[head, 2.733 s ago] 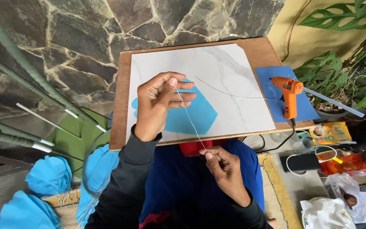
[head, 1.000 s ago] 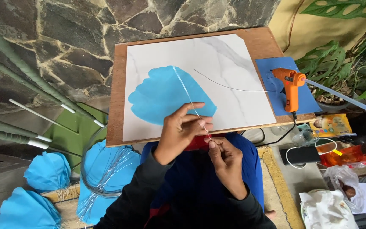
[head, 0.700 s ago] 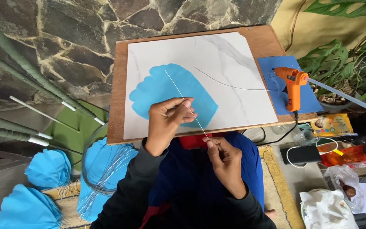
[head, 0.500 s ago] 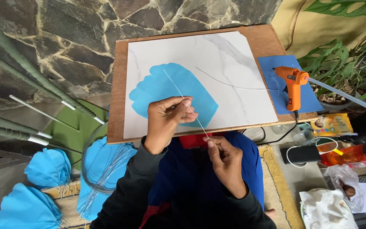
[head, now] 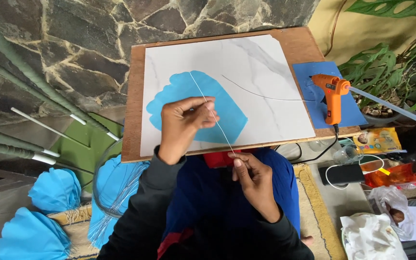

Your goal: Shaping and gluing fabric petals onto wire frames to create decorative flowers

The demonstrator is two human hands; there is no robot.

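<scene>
One thin wire (head: pixel 213 114), straight, lying slantwise over a blue scalloped petal shape (head: pixel 196 108) on a white marbled sheet (head: pixel 246 62). Left hand (head: pixel 181 126): fingers pinched on the wire near its middle, above the petal. Right hand (head: pixel 253 180): fingertips pinched on the wire's near end, just off the board's front edge. Sheet rests on a brown wooden board (head: pixel 133 110). Second wire (head: pixel 261 92), curved, lies on the sheet toward an orange glue gun (head: pixel 332 94), which stands on a blue pad (head: pixel 314 103). Further blue petals (head: pixel 54 190) lie at lower left.
</scene>
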